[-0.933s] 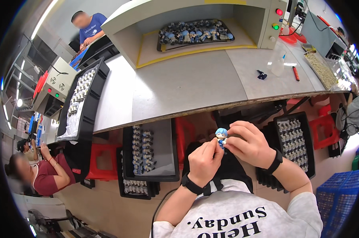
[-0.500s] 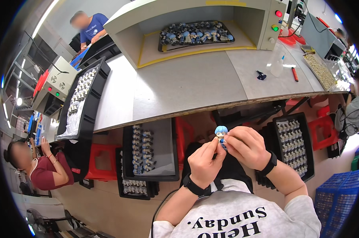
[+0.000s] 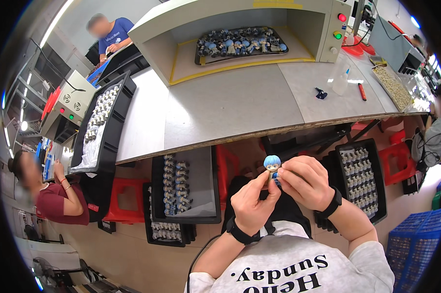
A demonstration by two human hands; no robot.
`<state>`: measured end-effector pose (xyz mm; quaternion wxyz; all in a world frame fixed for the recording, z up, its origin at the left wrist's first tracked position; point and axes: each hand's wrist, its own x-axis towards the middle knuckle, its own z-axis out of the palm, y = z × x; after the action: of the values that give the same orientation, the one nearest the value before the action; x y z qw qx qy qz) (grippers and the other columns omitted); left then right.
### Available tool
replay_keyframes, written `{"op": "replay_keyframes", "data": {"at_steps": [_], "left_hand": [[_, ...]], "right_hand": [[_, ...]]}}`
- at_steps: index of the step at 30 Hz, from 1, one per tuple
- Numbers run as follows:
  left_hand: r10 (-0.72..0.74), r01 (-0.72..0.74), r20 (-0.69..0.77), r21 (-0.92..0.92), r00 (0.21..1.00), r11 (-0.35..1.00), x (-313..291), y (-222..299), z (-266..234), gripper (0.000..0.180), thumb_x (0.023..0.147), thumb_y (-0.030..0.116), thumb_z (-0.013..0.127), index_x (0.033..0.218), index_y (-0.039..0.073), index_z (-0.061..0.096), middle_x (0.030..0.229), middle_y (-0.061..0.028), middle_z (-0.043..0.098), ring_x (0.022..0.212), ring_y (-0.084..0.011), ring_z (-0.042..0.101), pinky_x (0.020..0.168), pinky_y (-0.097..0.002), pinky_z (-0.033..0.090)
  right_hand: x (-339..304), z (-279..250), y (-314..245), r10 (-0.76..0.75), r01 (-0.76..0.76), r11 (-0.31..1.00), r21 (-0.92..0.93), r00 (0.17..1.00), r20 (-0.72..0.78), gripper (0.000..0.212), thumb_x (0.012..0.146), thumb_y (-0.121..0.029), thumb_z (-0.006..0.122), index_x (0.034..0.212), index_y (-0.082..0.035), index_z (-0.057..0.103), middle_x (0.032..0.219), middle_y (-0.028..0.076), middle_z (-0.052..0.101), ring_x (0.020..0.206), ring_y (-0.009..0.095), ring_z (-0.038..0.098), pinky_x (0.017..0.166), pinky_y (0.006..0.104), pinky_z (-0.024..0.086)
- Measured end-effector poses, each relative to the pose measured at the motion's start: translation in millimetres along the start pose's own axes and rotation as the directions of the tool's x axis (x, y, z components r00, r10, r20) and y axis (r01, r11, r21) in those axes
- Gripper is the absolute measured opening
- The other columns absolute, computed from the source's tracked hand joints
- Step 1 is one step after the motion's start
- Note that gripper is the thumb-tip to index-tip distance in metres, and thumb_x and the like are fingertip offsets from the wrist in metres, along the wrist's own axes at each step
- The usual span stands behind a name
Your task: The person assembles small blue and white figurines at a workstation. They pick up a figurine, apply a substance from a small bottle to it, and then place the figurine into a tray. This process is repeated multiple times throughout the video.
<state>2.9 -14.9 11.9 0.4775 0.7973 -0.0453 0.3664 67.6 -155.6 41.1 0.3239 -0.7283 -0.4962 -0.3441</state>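
A small blue-haired figurine (image 3: 272,164) is held upright between my two hands, above my lap and just off the table's front edge. My left hand (image 3: 253,202) pinches it from the left with thumb and forefinger. From the right, the fingertips of my right hand (image 3: 305,182) are closed on its side and cover part of its body. Its head and face show above my fingers; the lower body is mostly hidden. Both wrists carry black bands.
A metal-topped table (image 3: 220,105) spans ahead, bearing a box-shaped machine (image 3: 152,34) with a tray of figurines (image 3: 240,43) inside. A bottle (image 3: 341,84) and red marker (image 3: 362,92) lie right. Black crates (image 3: 208,195) of figurines flank me, beside red stools (image 3: 124,199). Co-workers sit left.
The figurine's face has turned slightly and more of it shows between my fingers. Both my hands stay almost in place. The co-worker in dark red has shifted posture.
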Motion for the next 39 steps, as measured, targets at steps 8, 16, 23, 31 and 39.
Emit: {"op": "replay_keyframes", "data": {"at_steps": [8,16,23,31,39], "left_hand": [[0.124,-0.127,0.046,0.064,0.991,0.990,7,-3,-7,0.019,0.071,-0.003,0.069,0.089,-0.005,0.064,0.072,-0.0134,0.066,0.060,-0.0197,0.065,0.055,-0.0267,0.051],[0.312,-0.322,0.165,0.039,0.936,0.946,18,-10,-15,0.017,0.068,-0.003,0.067,0.085,-0.003,0.064,0.066,-0.0106,0.061,0.052,-0.0211,0.060,0.047,-0.0277,0.047],[0.311,-0.320,0.196,0.011,0.930,0.947,17,-10,-18,0.018,0.066,-0.003,0.068,0.084,-0.002,0.064,0.066,-0.0099,0.061,0.052,-0.0207,0.059,0.047,-0.0277,0.047],[0.294,-0.297,0.173,-0.012,0.940,0.955,15,-12,-16,0.018,0.066,-0.004,0.067,0.084,-0.003,0.064,0.065,-0.0103,0.061,0.052,-0.0210,0.060,0.048,-0.0274,0.047],[0.293,-0.294,0.165,-0.020,0.942,0.956,14,-11,-17,0.019,0.067,-0.004,0.067,0.085,-0.004,0.064,0.067,-0.0110,0.062,0.054,-0.0213,0.061,0.049,-0.0275,0.049]], "right_hand": [[1,1,1,-0.008,0.007,1.000,0.010,0.999,0.037,0.026,0.068,-0.002,0.072,0.092,0.001,0.061,0.089,0.009,0.058,0.078,0.024,0.062,0.068,0.0346,0.053],[-4,1,-3,0.029,-0.033,0.998,0.051,0.997,0.072,0.026,0.067,0.000,0.071,0.091,0.002,0.061,0.090,0.010,0.058,0.078,0.025,0.062,0.064,0.0319,0.054],[-8,3,-8,0.074,-0.080,0.993,0.084,0.994,0.075,0.027,0.067,0.002,0.071,0.091,0.003,0.061,0.090,0.011,0.058,0.078,0.026,0.062,0.061,0.0315,0.054],[-6,3,-10,0.086,-0.091,0.993,0.080,0.994,0.062,0.027,0.066,0.003,0.070,0.091,0.003,0.061,0.090,0.011,0.059,0.078,0.026,0.063,0.062,0.0319,0.054],[-7,3,-10,0.072,-0.076,0.994,0.074,0.996,0.058,0.028,0.065,0.004,0.071,0.091,0.003,0.061,0.090,0.011,0.059,0.078,0.026,0.063,0.063,0.0317,0.055]]}}
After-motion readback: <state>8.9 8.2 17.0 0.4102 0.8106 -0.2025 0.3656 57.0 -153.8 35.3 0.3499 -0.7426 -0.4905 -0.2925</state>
